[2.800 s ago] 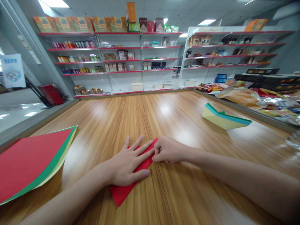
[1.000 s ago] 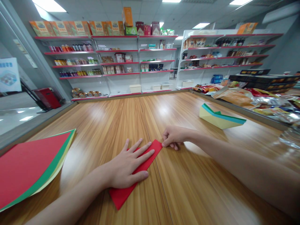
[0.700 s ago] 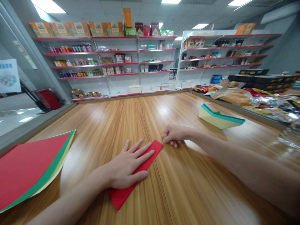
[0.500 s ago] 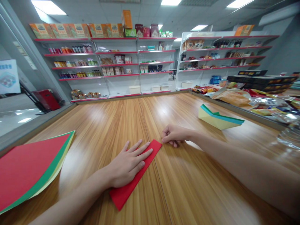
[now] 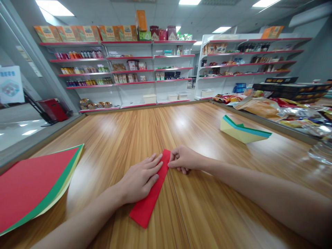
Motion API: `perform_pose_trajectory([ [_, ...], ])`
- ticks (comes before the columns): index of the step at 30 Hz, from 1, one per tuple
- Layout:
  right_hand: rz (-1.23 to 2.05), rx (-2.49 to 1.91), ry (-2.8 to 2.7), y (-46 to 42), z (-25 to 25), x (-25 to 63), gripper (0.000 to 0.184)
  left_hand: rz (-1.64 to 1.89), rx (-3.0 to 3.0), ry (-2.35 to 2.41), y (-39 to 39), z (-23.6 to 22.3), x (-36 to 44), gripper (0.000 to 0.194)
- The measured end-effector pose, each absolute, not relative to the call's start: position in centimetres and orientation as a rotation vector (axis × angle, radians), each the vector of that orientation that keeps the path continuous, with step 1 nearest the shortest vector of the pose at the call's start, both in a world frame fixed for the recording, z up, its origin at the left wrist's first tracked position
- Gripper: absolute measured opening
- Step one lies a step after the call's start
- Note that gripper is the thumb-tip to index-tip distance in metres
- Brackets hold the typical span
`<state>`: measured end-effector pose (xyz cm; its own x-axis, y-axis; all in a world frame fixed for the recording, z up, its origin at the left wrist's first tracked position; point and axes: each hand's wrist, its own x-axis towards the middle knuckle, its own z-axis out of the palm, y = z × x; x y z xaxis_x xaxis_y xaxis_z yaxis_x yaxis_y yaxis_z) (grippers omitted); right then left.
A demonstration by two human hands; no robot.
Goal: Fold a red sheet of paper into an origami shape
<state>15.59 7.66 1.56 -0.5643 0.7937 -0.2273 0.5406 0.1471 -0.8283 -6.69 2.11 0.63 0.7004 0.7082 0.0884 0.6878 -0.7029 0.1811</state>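
Two-handed, works at a wood-grain tabletop [image 5: 124, 129] with a folded red paper strip [image 5: 149, 205] lying slantwise across the middle, near end angled to the left, far end to the right. Lays the left hand [image 5: 140, 181] palm down over the strip's left side, fingers open and outstretched, thumb resting on the red surface. Brings the right hand [image 5: 185, 158] to the far end from the other side, thumb and index finger closed on the right-hand edge, remaining fingers curled beneath the palm. Leaves the near end of the strip uncovered, flat on the wood beside the dark seam in the boards. Shows at far left a stack of colored sheets [image 5: 33, 186], red on top, green and pale yellow fanned out below along the right side. Shows to the right, well apart from both hands, a folded paper boat [image 5: 242, 133] in pale yellow, blue and green. Takes in, beyond the tabletop's right edge, a heap of packaged goods [image 5: 261, 108] beside stacked black boxes [image 5: 293, 89], and across the background, red-edged white shelves [image 5: 135, 93] lined with bottles, bags and cartons.
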Motion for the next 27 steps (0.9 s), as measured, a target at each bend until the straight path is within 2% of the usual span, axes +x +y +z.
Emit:
perform_pose_trajectory([
  [6,1.485,-1.27,-2.236,6.5,1.6,15.1,0.013,0.189,2.819,1.139,2.0,0.6,-6.2,0.048],
  [14,1.579,-1.393,-2.259,7.4,2.2,15.0,0.017,0.171,2.819,1.105,2.0,0.7,-6.3,0.049],
  [27,1.821,-1.204,-2.425,4.8,2.4,13.1,0.018,0.153,2.833,1.122,2.0,0.5,-4.8,0.046],
])
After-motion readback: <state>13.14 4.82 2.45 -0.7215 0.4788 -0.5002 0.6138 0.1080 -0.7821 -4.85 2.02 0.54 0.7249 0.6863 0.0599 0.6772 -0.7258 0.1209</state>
